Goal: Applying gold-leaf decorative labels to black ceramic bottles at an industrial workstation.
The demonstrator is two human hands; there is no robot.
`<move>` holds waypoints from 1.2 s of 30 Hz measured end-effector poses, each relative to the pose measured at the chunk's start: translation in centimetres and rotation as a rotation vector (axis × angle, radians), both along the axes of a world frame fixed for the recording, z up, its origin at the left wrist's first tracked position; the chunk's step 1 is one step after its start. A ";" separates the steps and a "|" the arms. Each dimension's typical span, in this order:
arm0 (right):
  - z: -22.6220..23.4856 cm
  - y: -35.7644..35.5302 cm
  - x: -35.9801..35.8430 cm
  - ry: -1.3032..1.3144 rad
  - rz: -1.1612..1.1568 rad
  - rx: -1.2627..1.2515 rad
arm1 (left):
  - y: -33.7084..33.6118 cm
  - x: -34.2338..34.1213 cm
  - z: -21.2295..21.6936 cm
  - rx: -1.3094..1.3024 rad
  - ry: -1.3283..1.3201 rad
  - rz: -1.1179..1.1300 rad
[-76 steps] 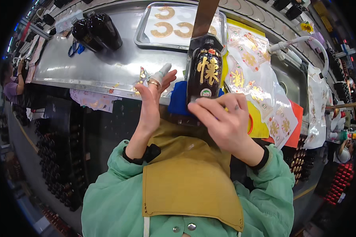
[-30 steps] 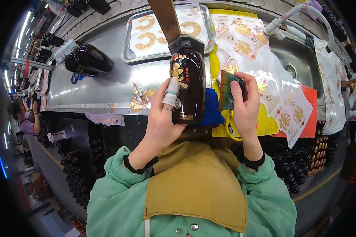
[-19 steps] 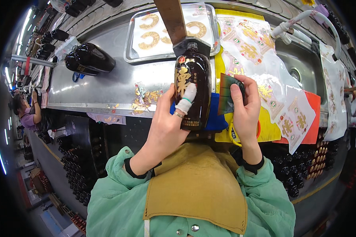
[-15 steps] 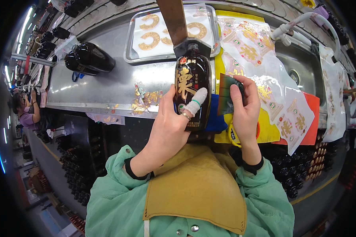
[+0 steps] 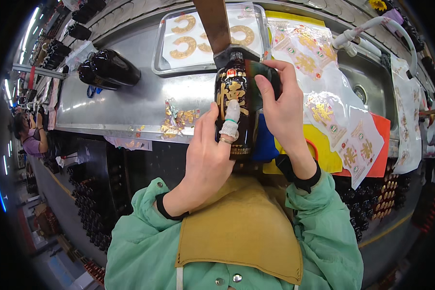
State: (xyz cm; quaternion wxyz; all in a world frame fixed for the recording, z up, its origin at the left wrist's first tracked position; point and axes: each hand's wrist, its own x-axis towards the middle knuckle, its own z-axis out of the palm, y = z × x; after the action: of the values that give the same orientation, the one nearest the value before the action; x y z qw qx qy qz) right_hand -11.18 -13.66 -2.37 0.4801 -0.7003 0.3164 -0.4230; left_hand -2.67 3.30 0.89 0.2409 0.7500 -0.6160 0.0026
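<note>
A dark glossy bottle [image 5: 245, 129] with gold lettering lies in front of me, its neck at the dark end of a wooden bar [image 5: 212, 24]. My left hand [image 5: 208, 157] is wrapped round the bottle's left side, and its index finger, in a white cloth finger cover [image 5: 231, 118], presses on the front below the lettering. Between the fingers and thumb of my right hand [image 5: 284, 106] is a thin dark green translucent scraper [image 5: 254, 82]. Its edge lies against the upper right of the bottle's front. My right fingertips partly hide behind the scraper.
A metal tray [image 5: 162, 72] with gold C-shaped pieces stands behind. Printed transfer sheets [image 5: 319, 87] lie on a yellow sheet [image 5: 324, 159] at right, beside a sink [image 5: 367, 92] with a tap. Dark bottles [image 5: 111, 70] and gold scraps [image 5: 179, 120] sit at left. Another person [image 5: 31, 135] is far left.
My right hand has moved left and up, bringing the scraper from beside the bottle onto its front. My left index finger has shifted left and is straighter. The bottle has turned slightly.
</note>
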 end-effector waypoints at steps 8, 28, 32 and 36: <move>2.6 -1.9 -1.2 0.217 -0.067 -0.241 | 0.1 -0.1 0.6 0.002 -0.113 -0.013; 4.0 -7.6 4.4 0.284 0.450 -0.578 | -0.3 -0.7 0.7 0.036 -0.131 -0.015; 5.0 -7.5 3.9 0.333 0.373 -0.672 | -0.6 0.0 2.3 0.113 0.014 -0.003; 6.5 -6.8 3.0 0.309 0.256 -0.657 | -2.8 1.9 1.7 -0.051 0.080 0.015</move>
State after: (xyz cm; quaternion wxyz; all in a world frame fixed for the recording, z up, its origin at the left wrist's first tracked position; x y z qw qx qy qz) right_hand -8.23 -20.46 4.16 0.2258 -0.9061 0.1425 -0.3281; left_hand -0.76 0.47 2.57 0.2843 0.7478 -0.6000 -0.0097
